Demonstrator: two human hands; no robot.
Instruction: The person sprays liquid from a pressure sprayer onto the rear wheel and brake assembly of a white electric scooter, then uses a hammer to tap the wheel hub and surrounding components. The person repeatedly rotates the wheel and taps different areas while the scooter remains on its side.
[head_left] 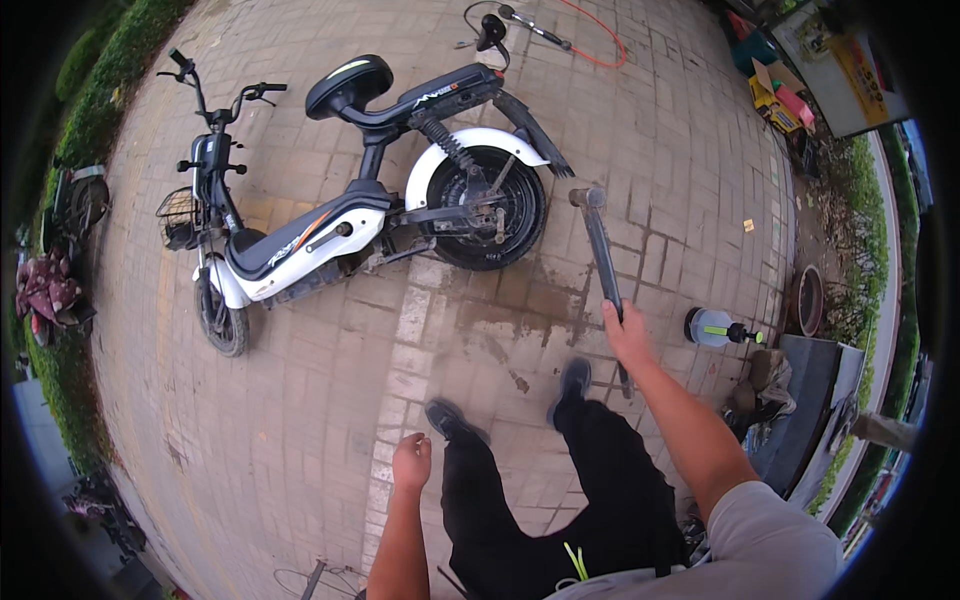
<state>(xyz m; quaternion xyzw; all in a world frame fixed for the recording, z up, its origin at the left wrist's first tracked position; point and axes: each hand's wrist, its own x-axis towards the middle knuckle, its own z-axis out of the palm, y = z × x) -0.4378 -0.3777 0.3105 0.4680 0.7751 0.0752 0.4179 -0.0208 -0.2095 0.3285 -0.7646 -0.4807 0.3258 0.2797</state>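
My right hand [625, 335] grips a long dark metal bar [605, 260] with a blunt metal head [588, 197] at its upper end, beside the scooter's rear wheel [480, 225]. My left hand [410, 462] hangs low by my left leg, fingers curled; whatever it may hold is hidden. Ahead stands a white and black electric scooter [305, 240] with a black seat [348, 88] and a front basket [178, 210]. A damp patch [540, 308] darkens the paving beneath the bar.
A clear bottle with black pump top [715, 328] lies right. A round pot [805, 300], dark boards [785, 410] and colourful boxes [775, 100] line the right edge. A red hose [610, 40] lies behind the scooter; a parked two-wheeler [85, 205] stands left.
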